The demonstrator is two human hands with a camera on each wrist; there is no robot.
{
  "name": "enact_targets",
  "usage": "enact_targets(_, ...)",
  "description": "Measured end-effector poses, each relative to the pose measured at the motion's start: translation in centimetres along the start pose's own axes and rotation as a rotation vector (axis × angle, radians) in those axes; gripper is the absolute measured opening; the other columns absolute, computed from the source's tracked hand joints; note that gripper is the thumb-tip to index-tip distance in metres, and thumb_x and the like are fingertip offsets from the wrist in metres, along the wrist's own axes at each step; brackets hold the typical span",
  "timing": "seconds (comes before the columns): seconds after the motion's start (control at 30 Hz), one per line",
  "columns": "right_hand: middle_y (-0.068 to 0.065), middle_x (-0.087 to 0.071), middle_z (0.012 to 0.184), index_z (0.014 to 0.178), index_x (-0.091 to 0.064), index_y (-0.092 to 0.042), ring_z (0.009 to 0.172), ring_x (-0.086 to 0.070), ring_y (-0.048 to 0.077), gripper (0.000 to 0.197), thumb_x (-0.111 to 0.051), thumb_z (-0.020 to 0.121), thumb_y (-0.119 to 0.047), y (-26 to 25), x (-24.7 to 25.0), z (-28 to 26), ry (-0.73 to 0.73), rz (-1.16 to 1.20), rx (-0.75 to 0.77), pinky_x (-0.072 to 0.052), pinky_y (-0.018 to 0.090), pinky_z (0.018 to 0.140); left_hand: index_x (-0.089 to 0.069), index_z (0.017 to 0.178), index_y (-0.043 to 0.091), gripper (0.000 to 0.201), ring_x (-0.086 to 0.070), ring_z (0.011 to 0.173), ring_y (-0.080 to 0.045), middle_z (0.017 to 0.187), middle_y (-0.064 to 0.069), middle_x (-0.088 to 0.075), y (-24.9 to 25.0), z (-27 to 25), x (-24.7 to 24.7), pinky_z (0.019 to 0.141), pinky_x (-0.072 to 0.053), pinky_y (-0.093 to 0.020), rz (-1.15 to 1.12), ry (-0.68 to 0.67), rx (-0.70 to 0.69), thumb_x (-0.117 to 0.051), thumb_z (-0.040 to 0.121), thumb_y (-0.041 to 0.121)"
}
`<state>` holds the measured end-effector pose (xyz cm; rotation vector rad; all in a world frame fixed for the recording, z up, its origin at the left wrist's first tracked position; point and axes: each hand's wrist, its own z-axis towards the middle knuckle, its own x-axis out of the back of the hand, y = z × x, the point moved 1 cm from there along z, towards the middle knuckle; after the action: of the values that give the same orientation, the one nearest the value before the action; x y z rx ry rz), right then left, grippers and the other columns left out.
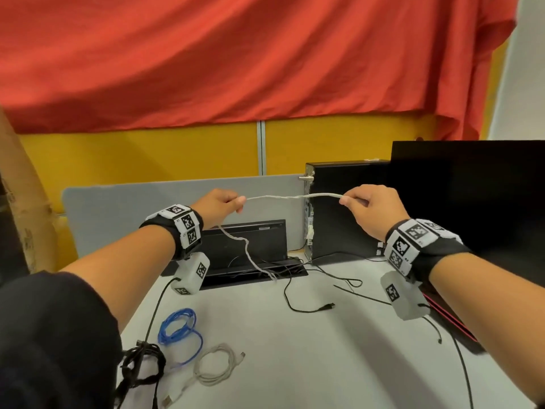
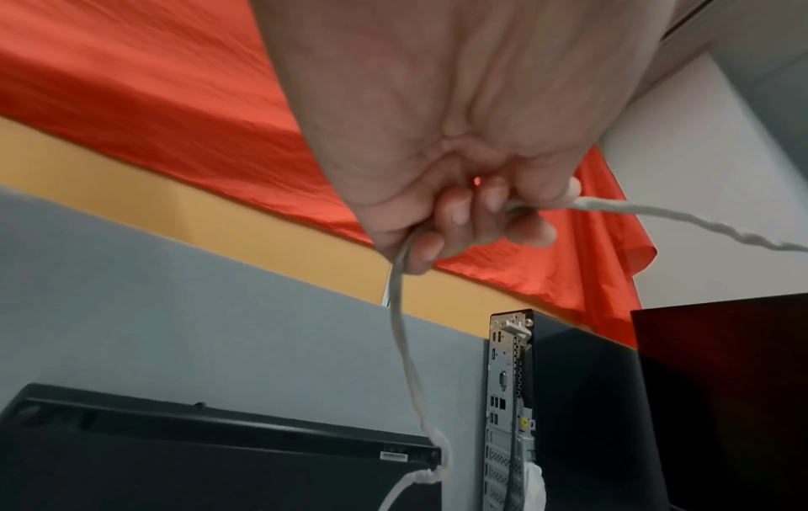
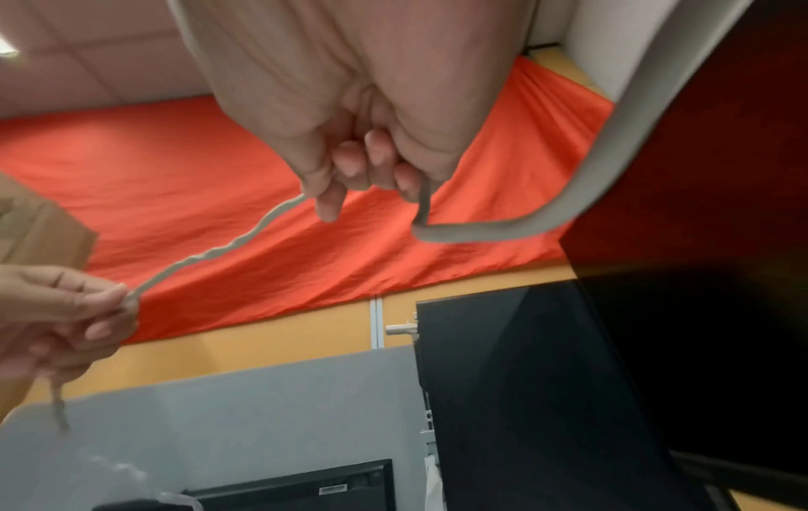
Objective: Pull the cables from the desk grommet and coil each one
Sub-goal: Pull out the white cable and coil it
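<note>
A white kinked cable (image 1: 292, 197) is stretched in the air between both hands above the desk. My left hand (image 1: 225, 203) grips it with curled fingers (image 2: 454, 214); from there the cable (image 2: 404, 349) drops down into the open grommet slot (image 1: 253, 276). My right hand (image 1: 368, 203) pinches the other part of the cable (image 3: 227, 249), and its free end (image 3: 441, 233) curls out behind the fingers (image 3: 349, 166). Thin black cables (image 1: 306, 290) also come out of the slot and trail over the desk.
Three coiled cables lie at the front left: blue (image 1: 178, 326), white (image 1: 216, 369) and black (image 1: 143, 366). A black computer tower (image 1: 345, 214) and a dark monitor (image 1: 469, 208) stand at the right. A grey divider (image 1: 132, 214) backs the desk.
</note>
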<state>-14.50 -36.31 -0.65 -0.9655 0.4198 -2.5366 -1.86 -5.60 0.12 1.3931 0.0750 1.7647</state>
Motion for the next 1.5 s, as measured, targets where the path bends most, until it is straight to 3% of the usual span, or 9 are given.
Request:
enact_targets(0.3,-0.004,-0.062,0.065,0.088,-0.073,-0.018,0.066,-0.06,0.016,0.019,-0.059,0.092,-0.029,2.2,1.4,-0.7,0.337,0.09,-0.23,-0.052,0.03,0.068,-0.057,0.074,0.017,0.034,-0.046,0.061,-0.013,0.064,0.001,-0.049,1.7,1.1,-0.9,0.066,-0.04,-0.027,0.09,-0.086,-0.006,-0.046,0.101,0.032)
enact_targets(0.5,-0.008,-0.059,0.063,0.086,-0.072,-0.022,0.06,-0.053,0.002,0.018,-0.058,0.091,-0.031,2.4,2.2,-1.5,0.435,0.151,-0.273,-0.035,0.017,0.053,-0.054,0.069,0.02,0.034,-0.047,0.06,-0.007,0.065,0.005,-0.054,0.3,1.2,-1.8,0.059,-0.035,-0.022,0.145,-0.093,0.044,-0.046,0.102,0.021)
enact_targets(0.7,0.005,-0.066,0.07,0.081,-0.069,-0.018,0.065,-0.062,0.02,0.019,-0.055,0.092,-0.023,2.5,-1.2,-3.3,0.103,0.098,-0.375,-0.048,0.027,0.057,-0.051,0.072,0.012,0.033,-0.061,0.048,-0.01,0.055,-0.001,-0.051,1.9,2.6,-1.4,0.07,-0.054,-0.033,-0.492,0.107,0.044,-0.041,0.103,0.014)
enact_targets(0.87,0.002,-0.071,0.075,0.08,-0.073,-0.011,0.077,-0.067,0.017,0.026,-0.06,0.092,-0.028,1.5,-3.7,-3.9,-0.228,0.076,-0.456,-0.054,0.029,0.07,-0.056,0.075,0.014,0.032,-0.063,0.056,-0.015,0.053,0.005,-0.057,5.6,2.5,-3.3,0.069,-0.058,-0.032,-0.559,0.006,-0.045,-0.043,0.103,0.02)
enact_targets(1.0,0.005,-0.065,0.075,0.084,-0.066,-0.008,0.068,-0.062,0.017,0.033,-0.065,0.087,-0.041,0.1,-3.6,-2.8,-0.243,-0.178,-0.491,-0.048,0.026,0.056,-0.059,0.075,0.017,0.031,-0.065,0.078,-0.021,0.073,-0.002,-0.068,6.8,1.6,-5.5,0.081,-0.057,-0.041,-0.386,-0.097,-0.023,-0.045,0.103,0.022)
enact_targets(1.1,0.016,-0.05,0.129,0.141,-0.035,-0.008,0.113,-0.055,0.03,0.078,-0.072,0.08,-0.037,-1.1,-2.8,-2.1,-0.094,-0.195,-0.487,-0.052,0.04,0.087,-0.061,0.081,0.01,0.029,-0.062,0.075,-0.021,0.07,-0.004,-0.063,7.2,0.9,-6.5,0.082,-0.056,-0.045,-0.282,-0.157,-0.066,-0.045,0.102,0.02)
enact_targets(1.2,0.013,-0.026,0.151,0.153,-0.008,-0.013,0.138,-0.029,0.029,0.102,-0.071,0.075,-0.03,-3.2,-2.2,-2.0,-0.015,-0.139,-0.17,-0.033,0.041,0.112,-0.065,0.088,0.001,0.028,-0.06,0.07,-0.02,0.067,-0.003,-0.061,7.7,0.6,-7.2,0.079,-0.057,-0.044,-0.16,-0.192,-0.128,-0.048,0.101,0.019)
enact_targets(1.37,0.008,-0.064,0.108,0.12,-0.06,-0.011,0.092,-0.061,0.022,0.035,-0.056,0.091,-0.03,-6.1,-3.9,-1.8,-0.325,-0.047,-0.156,-0.051,0.033,0.078,-0.066,0.08,0.015,0.024,-0.061,0.07,-0.017,0.067,-0.001,-0.06,8.2,0.0,-8.5,0.081,-0.059,-0.042,-0.148,-0.259,-0.164,-0.052,0.099,0.018)
enact_targets(1.5,0.0,-0.067,0.077,0.086,-0.073,-0.02,0.072,-0.063,0.018,0.021,-0.058,0.092,-0.035,-5.4,-4.0,-1.5,-0.242,-0.137,-0.157,-0.052,0.03,0.064,-0.066,0.087,0.008,0.023,-0.06,0.073,-0.016,0.074,-0.002,-0.061,7.1,-0.7,-8.8,0.075,-0.056,-0.034,0.02,-0.309,-0.154,-0.054,0.098,0.024)
